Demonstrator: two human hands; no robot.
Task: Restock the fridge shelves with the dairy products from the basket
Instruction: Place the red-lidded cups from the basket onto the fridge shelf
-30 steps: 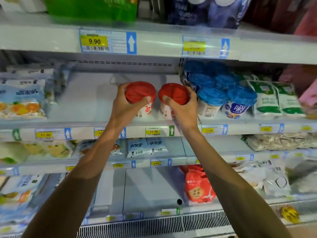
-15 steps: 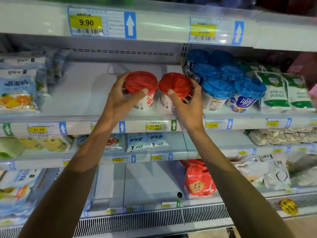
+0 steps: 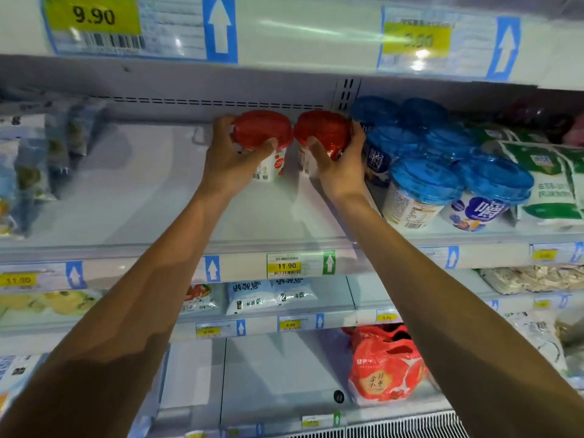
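The left hand (image 3: pixel 232 165) is holding a red cup (image 3: pixel 262 129) in a tight grip. The right hand (image 3: pixel 343 175) is gripping the other red cup (image 3: pixel 322 128). Both are standing upright near the back edge of the shelf (image 3: pixel 151 197), beside the blue cups (image 3: pixel 423 181), likely to leave room in front.

The right hand (image 3: pixel 343 172) hides the side of its red-lidded cup (image 3: pixel 322 128). The packs (image 3: pixel 19 172) far left are blurry and cut off. Glare blurs 1 yellow price tag (image 3: pixel 416 39).

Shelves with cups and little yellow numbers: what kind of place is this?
Probably a supermarket's chilled dairy case. Yellow price tags line the shelves, blue-lidded cups stand in rows, and vent slots run along the back.
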